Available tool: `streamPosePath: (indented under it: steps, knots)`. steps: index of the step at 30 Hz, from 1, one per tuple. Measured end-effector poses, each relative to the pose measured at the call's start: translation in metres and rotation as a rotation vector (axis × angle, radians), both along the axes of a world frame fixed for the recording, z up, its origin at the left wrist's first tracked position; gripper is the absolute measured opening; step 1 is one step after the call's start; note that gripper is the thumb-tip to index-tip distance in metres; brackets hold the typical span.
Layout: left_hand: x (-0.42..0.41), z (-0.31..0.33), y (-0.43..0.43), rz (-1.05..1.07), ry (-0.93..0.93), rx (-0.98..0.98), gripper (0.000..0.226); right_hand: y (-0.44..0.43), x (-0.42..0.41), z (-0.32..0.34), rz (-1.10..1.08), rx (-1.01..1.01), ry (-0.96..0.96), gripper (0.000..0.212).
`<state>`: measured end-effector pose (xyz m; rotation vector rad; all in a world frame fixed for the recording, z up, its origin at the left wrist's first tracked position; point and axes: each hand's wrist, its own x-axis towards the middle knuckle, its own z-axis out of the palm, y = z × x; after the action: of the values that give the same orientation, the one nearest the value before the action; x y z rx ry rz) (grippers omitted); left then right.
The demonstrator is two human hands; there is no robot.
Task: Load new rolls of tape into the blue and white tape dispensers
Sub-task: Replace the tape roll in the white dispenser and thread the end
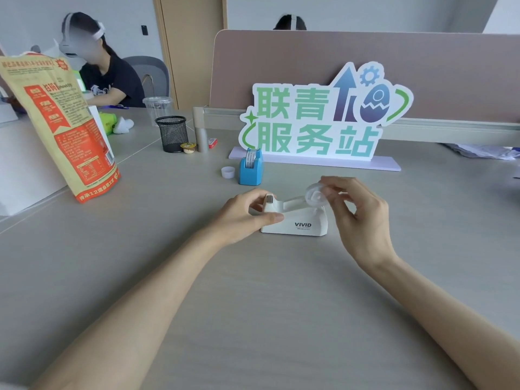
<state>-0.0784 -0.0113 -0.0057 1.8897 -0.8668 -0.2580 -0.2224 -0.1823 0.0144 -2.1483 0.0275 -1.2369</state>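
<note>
Blue dispenser [251, 172]: upright toward the table's [253, 305] far edge, a roll in it. Your left hand [244, 213] pinches the cutter end of the white dispenser [298, 225], which sits mid-surface. Your right hand [363, 218] curls its fingers round a clear tape roll [315, 197] at the dispenser's cradle; whether it is seated is hard to tell.

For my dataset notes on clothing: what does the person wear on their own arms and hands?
Nothing that shows. The left hand and right hand are bare: no gloves, rings or watch. The left forearm and right forearm are uncovered too, with no sleeve over them.
</note>
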Motion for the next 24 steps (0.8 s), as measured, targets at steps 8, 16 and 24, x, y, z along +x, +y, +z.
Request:
streamPosePath:
  steps: [8, 16, 24]
  knots:
    - [-0.005, 0.003, -0.010, 0.177, -0.124, 0.035, 0.035, 0.012, 0.002, -0.008, 0.098, -0.023, 0.131, 0.027]
    - [-0.010, 0.000, -0.004, 0.282, -0.667, -0.010, 0.040, 0.000, 0.010, -0.014, 0.101, 0.281, 0.330, 0.022]
    - [-0.036, 0.015, -0.012, 0.022, -0.319, 0.101, 0.020, -0.003, 0.011, -0.012, 0.225, 0.602, 0.331, 0.021]
